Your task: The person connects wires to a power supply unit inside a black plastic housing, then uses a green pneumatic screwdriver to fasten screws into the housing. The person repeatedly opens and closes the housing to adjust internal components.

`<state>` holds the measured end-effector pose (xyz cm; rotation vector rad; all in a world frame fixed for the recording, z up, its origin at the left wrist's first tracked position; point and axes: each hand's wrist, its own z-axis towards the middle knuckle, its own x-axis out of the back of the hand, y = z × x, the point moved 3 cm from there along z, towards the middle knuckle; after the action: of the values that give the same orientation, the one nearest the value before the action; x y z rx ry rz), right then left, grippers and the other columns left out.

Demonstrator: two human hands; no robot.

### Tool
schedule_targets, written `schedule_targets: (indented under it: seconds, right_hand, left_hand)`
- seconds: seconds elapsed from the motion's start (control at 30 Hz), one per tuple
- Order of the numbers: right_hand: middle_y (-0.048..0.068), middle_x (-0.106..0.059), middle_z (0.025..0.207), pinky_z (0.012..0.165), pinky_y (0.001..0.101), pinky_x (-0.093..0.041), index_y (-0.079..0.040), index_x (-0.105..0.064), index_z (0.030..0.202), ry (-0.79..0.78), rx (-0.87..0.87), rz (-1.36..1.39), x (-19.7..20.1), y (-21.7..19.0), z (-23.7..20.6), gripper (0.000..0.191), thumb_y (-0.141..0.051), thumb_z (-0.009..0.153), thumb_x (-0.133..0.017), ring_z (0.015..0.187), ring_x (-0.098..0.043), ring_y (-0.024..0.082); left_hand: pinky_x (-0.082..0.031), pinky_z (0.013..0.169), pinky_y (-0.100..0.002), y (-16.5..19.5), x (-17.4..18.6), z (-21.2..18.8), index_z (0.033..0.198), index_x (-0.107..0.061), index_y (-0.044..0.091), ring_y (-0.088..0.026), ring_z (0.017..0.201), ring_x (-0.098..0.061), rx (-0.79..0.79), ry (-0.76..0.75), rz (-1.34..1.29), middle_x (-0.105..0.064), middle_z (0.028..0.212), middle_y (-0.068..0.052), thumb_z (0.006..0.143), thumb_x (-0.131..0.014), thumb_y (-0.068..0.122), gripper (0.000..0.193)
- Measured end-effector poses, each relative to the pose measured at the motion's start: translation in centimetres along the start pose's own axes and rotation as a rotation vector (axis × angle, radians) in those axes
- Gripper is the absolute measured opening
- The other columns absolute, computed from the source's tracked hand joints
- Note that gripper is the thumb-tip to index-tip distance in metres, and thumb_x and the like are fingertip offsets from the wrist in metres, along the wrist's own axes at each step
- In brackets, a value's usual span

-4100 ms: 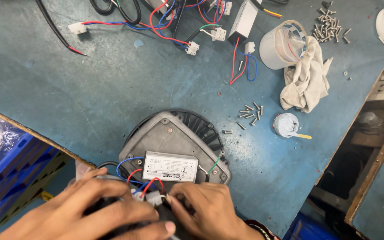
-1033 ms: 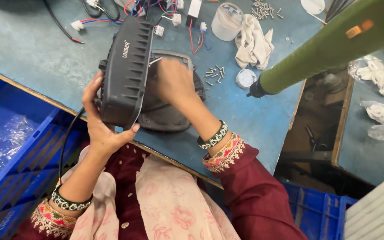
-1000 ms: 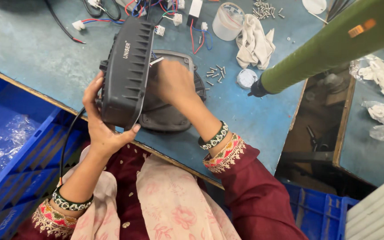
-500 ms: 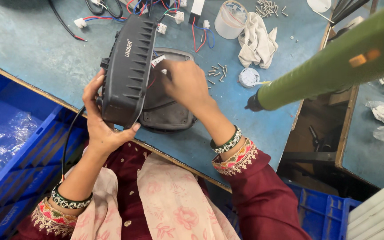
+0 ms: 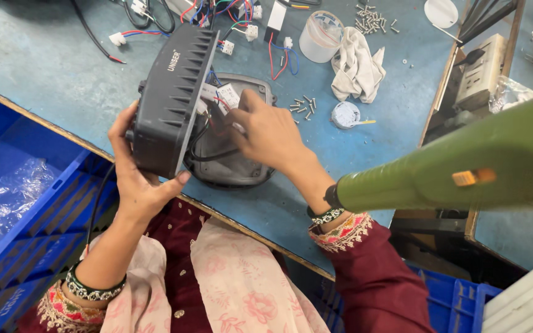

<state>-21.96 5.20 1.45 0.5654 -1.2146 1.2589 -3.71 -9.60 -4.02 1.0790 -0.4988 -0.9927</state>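
hands at opened lamp housing, wiring stage

left hand (image 5: 140, 185) clamped around the lower end of the black ribbed housing (image 5: 174, 98), thumb on one side, fingers wrapped under the other. right hand (image 5: 269, 129) reached into the gap between housing and grey base plate (image 5: 235, 166), fingertips pinched at the small white connectors (image 5: 226, 95) and their red and black leads; exact grasp hidden behind the knuckles, cannot tell which lead was held.

progress, judged: shell tipped up on edge and hinged away from the base plate, so not closed. leads not yet tucked in. loose screws (image 5: 300, 106) lying on the blue bench (image 5: 50, 68) just beside the plate, none seen driven. green power screwdriver (image 5: 464, 172) hanging in the foreground, untouched by either hand. wiring and closing apparently left to do.

orientation: housing stood at the near bench edge, touching the base plate along its right side. long axis ran from near-left up to far-right, ribbed back turned left, open face turned right toward the plate.

also noted: white rag (image 5: 356, 68), clear cup (image 5: 319, 37), blue crate (image 5: 26, 203) below the bench.
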Motion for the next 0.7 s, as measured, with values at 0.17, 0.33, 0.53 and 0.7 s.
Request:
schedule_targets:
  seconds: [0.17,0.33,0.53,0.7]
  right_hand:
    - [0.009,-0.056,0.104,0.067,0.0448,-0.053,-0.013,-0.07,0.097,0.092,0.087,-0.042,3.1,2.2,0.6,0.01,-0.016,0.088,-0.073,0.085,-0.066,0.031]
    - [0.007,-0.057,0.103,0.07,0.0431,-0.054,-0.015,-0.073,0.099,0.071,0.084,-0.096,2.2,4.3,1.2,0.014,-0.014,0.086,-0.075,0.089,-0.066,0.029]
    - [0.008,-0.058,0.105,0.071,0.0428,-0.054,-0.017,-0.075,0.103,0.146,-0.01,-0.001,2.0,4.3,1.9,0.022,-0.01,0.082,-0.075,0.088,-0.066,0.029]
    - [0.006,-0.06,0.102,0.077,0.0418,-0.052,-0.013,-0.071,0.104,0.347,-0.056,-0.017,1.4,0.8,-1.3,0.017,-0.01,0.088,-0.078,0.095,-0.063,0.027]
  left_hand:
    - [-0.042,0.12,-0.035,-0.3,-0.1,-0.4,0.163,-0.019,0.011,-0.02,0.139,-0.047,0.013,0.015,-0.047,-0.04,0.151,-0.01,0.083,-0.092,0.033,0.111]
    - [-0.041,0.125,-0.037,-1.3,-0.1,-0.3,0.162,-0.018,0.011,-0.021,0.143,-0.042,-0.028,0.009,-0.074,-0.036,0.155,-0.01,0.082,-0.094,0.035,0.113]
    - [-0.039,0.12,-0.034,-1.7,0.7,-0.2,0.162,-0.019,0.01,-0.02,0.136,-0.047,0.017,0.056,-0.019,-0.043,0.147,-0.009,0.084,-0.091,0.038,0.11]
    - [-0.04,0.123,-0.035,-1.6,0.5,0.0,0.161,-0.018,0.009,-0.019,0.135,-0.047,0.02,0.057,-0.053,-0.044,0.149,-0.01,0.084,-0.092,0.037,0.11]
